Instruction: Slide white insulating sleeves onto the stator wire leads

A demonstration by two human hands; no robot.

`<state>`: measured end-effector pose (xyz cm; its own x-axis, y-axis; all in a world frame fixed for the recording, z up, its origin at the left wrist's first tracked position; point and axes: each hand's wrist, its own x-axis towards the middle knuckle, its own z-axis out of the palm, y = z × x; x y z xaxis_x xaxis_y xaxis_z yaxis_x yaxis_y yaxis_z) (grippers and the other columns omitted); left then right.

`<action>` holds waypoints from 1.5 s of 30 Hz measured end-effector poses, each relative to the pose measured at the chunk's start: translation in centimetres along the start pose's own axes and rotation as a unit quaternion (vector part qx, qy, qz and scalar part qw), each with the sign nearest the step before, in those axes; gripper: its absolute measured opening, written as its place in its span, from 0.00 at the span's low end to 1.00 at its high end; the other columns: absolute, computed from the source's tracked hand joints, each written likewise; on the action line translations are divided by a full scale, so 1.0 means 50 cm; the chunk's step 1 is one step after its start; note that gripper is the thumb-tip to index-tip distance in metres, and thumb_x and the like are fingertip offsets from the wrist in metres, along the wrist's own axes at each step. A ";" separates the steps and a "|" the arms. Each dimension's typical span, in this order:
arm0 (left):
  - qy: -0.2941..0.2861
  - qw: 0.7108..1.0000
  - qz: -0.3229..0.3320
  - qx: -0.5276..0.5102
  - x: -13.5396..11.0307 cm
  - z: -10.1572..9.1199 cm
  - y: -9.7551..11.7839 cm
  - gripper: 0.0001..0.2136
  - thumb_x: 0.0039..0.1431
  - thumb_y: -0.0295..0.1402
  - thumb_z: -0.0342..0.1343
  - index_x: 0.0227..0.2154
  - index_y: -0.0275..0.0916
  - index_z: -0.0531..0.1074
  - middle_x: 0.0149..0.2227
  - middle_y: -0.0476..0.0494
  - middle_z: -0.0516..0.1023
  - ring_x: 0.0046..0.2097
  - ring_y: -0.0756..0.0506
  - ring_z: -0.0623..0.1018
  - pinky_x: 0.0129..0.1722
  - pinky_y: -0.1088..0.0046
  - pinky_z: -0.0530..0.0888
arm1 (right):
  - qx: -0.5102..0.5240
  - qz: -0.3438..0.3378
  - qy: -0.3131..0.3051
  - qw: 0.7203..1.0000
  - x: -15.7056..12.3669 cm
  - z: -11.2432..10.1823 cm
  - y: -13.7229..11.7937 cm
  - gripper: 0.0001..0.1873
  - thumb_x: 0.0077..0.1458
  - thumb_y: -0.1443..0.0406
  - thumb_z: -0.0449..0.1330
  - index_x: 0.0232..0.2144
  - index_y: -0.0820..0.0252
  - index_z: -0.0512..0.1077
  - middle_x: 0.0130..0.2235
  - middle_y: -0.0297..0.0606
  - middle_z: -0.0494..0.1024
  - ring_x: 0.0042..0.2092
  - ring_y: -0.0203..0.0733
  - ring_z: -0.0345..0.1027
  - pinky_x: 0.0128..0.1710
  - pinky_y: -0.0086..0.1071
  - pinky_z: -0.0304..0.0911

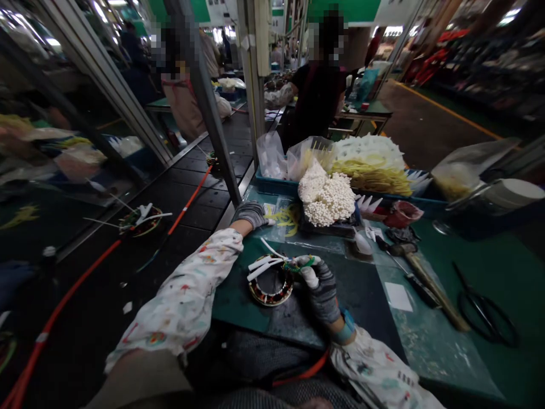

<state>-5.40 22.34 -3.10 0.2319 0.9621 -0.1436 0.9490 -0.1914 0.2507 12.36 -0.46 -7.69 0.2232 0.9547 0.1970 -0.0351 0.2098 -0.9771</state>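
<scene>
A ring-shaped motor stator (271, 296) with a dark, copper-coloured winding lies on the dark mat. Several white sleeves (263, 267) stick out over its far side. Right of the ring, my right hand (322, 289), in a grey glove with whitish fingertips, is closed on a bundle of green and yellow wires (294, 264). My left hand (250, 215), also gloved, reaches to the far left corner of the mat. Its fingers stretch out towards short yellow sleeves (286, 218) on clear plastic; the undersides of the fingers are hidden.
White tube ends (327, 199) stand bundled behind the mat, before a blue tray (276, 184) with yellow sleeves and bags. A hammer (434, 289) and black scissors (487, 312) lie to the right. Leftward, a conveyor (191, 196) carries another stator (145, 222). Two people are farther back.
</scene>
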 end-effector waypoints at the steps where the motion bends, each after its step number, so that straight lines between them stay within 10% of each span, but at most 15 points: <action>1: -0.007 1.000 0.007 -0.002 0.008 0.009 0.008 0.20 0.55 0.51 0.71 0.34 0.36 0.81 0.43 0.35 0.85 0.49 0.35 0.82 0.55 0.52 0.77 | 0.001 0.002 -0.003 1.000 -0.001 0.000 0.002 0.15 0.63 0.49 0.65 0.38 0.52 0.78 0.39 0.38 0.87 0.41 0.47 0.83 0.46 0.43 0.81; 10: -0.018 0.991 0.043 -0.127 -0.003 0.023 -0.021 0.13 0.63 0.40 0.68 0.31 0.35 0.77 0.29 0.49 0.81 0.32 0.47 0.80 0.39 0.68 0.80 | 0.024 0.015 -0.002 1.000 -0.009 0.004 0.004 0.15 0.60 0.49 0.68 0.38 0.51 0.78 0.40 0.37 0.88 0.43 0.48 0.84 0.48 0.44 0.81; 16: 0.103 0.968 0.084 -0.214 -0.152 0.015 -0.019 0.10 0.66 0.33 0.60 0.47 0.36 0.78 0.46 0.41 0.85 0.44 0.45 0.84 0.48 0.67 0.81 | 0.078 0.097 0.004 0.992 0.016 0.013 -0.019 0.22 0.59 0.43 0.67 0.36 0.54 0.78 0.38 0.38 0.86 0.36 0.45 0.81 0.35 0.37 0.80; 22: 0.336 0.850 0.391 -0.111 -0.323 0.076 0.027 0.15 0.73 0.27 0.54 0.57 0.45 0.78 0.51 0.44 0.86 0.54 0.46 0.83 0.57 0.69 0.80 | -0.004 0.082 0.020 0.996 0.030 0.016 -0.044 0.26 0.66 0.40 0.58 0.36 0.54 0.77 0.37 0.42 0.86 0.35 0.46 0.79 0.36 0.38 0.79; 36: 0.255 0.835 0.458 -0.167 -0.367 0.088 0.046 0.17 0.75 0.26 0.48 0.56 0.43 0.79 0.54 0.43 0.86 0.56 0.47 0.83 0.59 0.68 0.81 | -0.002 -0.027 0.054 0.998 0.001 0.009 -0.034 0.16 0.64 0.49 0.67 0.37 0.54 0.80 0.38 0.37 0.87 0.40 0.46 0.81 0.46 0.43 0.78; 38: 0.230 0.840 0.430 -0.239 -0.377 0.076 0.026 0.15 0.75 0.27 0.50 0.53 0.43 0.80 0.52 0.44 0.87 0.54 0.47 0.84 0.58 0.68 0.81 | 0.001 -0.047 0.061 0.997 -0.003 0.006 -0.026 0.15 0.66 0.50 0.66 0.38 0.53 0.79 0.38 0.35 0.86 0.39 0.45 0.81 0.45 0.41 0.78; 41: 0.193 0.895 0.200 -0.348 -0.391 0.057 -0.018 0.15 0.69 0.35 0.61 0.56 0.42 0.78 0.52 0.41 0.86 0.50 0.43 0.86 0.50 0.64 0.84 | 0.004 -0.083 0.010 0.997 -0.007 -0.008 -0.017 0.12 0.69 0.51 0.63 0.44 0.50 0.79 0.41 0.33 0.86 0.41 0.42 0.81 0.44 0.38 0.78; 45: -0.010 0.937 0.034 -0.348 -0.374 0.050 -0.057 0.43 0.46 0.44 0.76 0.65 0.37 0.70 0.57 0.33 0.82 0.52 0.35 0.84 0.51 0.56 0.83 | -0.062 -0.116 -0.199 0.971 0.000 -0.024 -0.037 0.14 0.73 0.55 0.59 0.56 0.44 0.77 0.50 0.33 0.86 0.48 0.44 0.83 0.50 0.41 0.79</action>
<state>-11.93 4.40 -3.53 0.2979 0.9469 -0.1214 0.5637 -0.0719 0.8228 13.61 -1.09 -6.01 -0.1835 0.8959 0.4045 0.0938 0.4256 -0.9001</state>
